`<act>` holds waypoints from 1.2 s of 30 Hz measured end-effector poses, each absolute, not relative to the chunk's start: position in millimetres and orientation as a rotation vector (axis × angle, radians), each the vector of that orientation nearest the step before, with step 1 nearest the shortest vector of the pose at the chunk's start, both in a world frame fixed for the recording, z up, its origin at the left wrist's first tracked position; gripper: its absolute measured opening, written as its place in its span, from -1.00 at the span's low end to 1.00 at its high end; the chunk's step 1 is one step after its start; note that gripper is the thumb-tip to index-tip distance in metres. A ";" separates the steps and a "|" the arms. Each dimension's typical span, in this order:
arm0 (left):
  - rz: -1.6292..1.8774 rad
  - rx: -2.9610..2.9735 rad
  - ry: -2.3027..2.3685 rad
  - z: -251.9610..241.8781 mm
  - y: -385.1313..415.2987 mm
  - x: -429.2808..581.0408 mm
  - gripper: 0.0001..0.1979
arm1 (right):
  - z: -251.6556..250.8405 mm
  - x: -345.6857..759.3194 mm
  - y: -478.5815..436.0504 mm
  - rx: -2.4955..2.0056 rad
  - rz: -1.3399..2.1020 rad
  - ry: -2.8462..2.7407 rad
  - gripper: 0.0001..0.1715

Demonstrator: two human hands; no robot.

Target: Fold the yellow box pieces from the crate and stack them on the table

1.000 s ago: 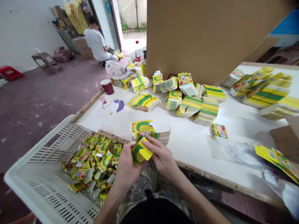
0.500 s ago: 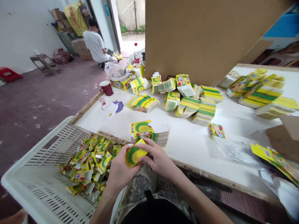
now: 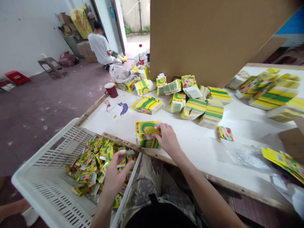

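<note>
My left hand (image 3: 117, 173) hovers over the near right side of the white plastic crate (image 3: 73, 123), fingers apart and holding nothing. Below it lie several small yellow-green cardboard boxes (image 3: 88, 175), heaped in the crate. My right hand (image 3: 167, 137) is at a stack of flattened cartons (image 3: 146, 142) by the table's front edge. Its thumb and fingers pinch the right end of the top carton (image 3: 144, 127), which is raised at the back of the stack. The fingertips partly cover that end.
More carton bundles (image 3: 193, 108) stand across the white table (image 3: 190, 145). A red mug (image 3: 112, 91) sits near the left edge, and a tall brown cardboard sheet (image 3: 197, 38) rises behind. Clear plastic (image 3: 247, 155) lies at right. A person (image 3: 98, 46) in white crouches near the doorway.
The small box that both hands held is out of them. My left hand has moved left and down over the crate, opened; my right hand has gone forward to the carton stack.
</note>
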State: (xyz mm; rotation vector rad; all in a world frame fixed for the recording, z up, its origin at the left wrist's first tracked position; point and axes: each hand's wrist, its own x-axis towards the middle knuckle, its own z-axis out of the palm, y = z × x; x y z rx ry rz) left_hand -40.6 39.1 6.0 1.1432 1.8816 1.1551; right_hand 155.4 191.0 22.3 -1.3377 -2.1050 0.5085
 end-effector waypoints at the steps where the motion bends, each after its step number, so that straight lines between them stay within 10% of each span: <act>1: 1.157 1.086 1.753 3.0 43.2 -29.5 -0.54 | 24.1 155.5 186.6 -1.332 0.527 -2.098 -0.80; 13: 1.987 0.380 0.904 32.0 77.0 24.7 -0.52 | 37.3 129.9 95.7 -0.818 1.631 -1.712 -0.61; 18: 1.791 0.575 1.237 18.7 68.3 17.2 -0.30 | 33.7 132.4 104.9 -0.918 1.495 -1.768 -0.61; 25: 1.655 0.704 1.486 5.5 50.4 -0.8 -0.73 | 40.9 163.7 127.2 -0.889 1.175 -1.975 -0.88; 33: 1.108 1.312 1.286 32.6 50.3 -37.5 -0.11 | 40.8 174.5 127.9 -0.690 0.737 -2.466 -0.79; 36: 0.793 1.432 1.384 32.6 54.7 -21.1 -0.32 | 41.9 165.9 117.9 -0.606 0.667 -2.444 -0.75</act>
